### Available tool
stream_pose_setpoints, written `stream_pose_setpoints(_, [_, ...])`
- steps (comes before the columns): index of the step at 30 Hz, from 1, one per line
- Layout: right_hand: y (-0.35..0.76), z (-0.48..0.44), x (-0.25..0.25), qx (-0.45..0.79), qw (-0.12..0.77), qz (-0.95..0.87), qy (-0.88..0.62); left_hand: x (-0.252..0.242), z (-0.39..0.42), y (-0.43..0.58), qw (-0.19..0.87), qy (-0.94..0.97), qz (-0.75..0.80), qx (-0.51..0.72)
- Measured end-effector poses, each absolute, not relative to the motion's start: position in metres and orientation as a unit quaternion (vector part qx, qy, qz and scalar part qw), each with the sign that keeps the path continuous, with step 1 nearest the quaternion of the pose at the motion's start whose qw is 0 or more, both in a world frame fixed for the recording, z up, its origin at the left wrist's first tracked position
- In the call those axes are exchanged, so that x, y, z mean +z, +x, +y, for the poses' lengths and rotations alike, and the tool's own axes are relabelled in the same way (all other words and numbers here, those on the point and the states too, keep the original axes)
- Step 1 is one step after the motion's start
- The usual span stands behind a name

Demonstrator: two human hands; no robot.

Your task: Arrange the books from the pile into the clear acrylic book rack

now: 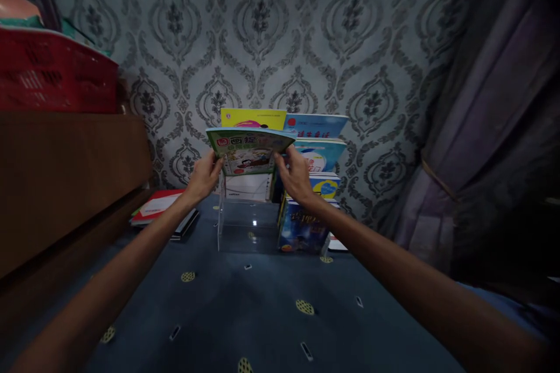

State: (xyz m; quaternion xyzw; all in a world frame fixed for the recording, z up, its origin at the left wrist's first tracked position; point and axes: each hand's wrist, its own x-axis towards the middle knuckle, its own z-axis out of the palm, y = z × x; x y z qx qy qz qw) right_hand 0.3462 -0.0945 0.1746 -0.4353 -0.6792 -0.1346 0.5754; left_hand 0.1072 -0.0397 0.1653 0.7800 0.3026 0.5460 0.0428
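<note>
Between my two hands a thin green picture book (251,151) is held up, its top tilted toward me. My left hand (205,175) grips its left edge, and my right hand (295,173) pinches the right edge. Just below and behind it stands a clear acrylic book rack (238,239). In the rack's left part I see a yellow book (254,116) at the back and a white notebook (247,186) lower down. The right part holds blue books (317,124) in stepped rows, with a dark blue book (301,230) at the front.
To the left of the rack lie stacked books (160,207), a red one on top. A brown cabinet (70,180) carrying a red plastic basket (56,73) stands at the far left. A tied curtain (455,128) hangs on the right, and patterned wallpaper rises behind.
</note>
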Motion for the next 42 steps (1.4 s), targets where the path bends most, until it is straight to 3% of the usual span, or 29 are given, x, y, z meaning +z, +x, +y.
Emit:
stream_pose_setpoints(9, [0.358,-0.077,0.158,-0.094,0.513,-0.702,-0.486,0.153,-0.019,0.109,0.043,0.804,0.334,0.489])
stream_pose_setpoints(14, [0.365,-0.075,0.158,-0.137,0.465,-0.694,-0.532,0.144,-0.012,0.108,0.019,0.805,0.384,0.452])
stream_pose_setpoints(26, [0.364,-0.084,0.163,-0.142,0.507,-0.65,-0.548,0.138,-0.009,0.111,-0.042,0.813,0.415,0.405])
stream_pose_setpoints(42, [0.365,-0.071,0.163,-0.134,0.521,-0.683,-0.494,0.15,0.015,0.136,-0.021,0.758,0.526,0.384])
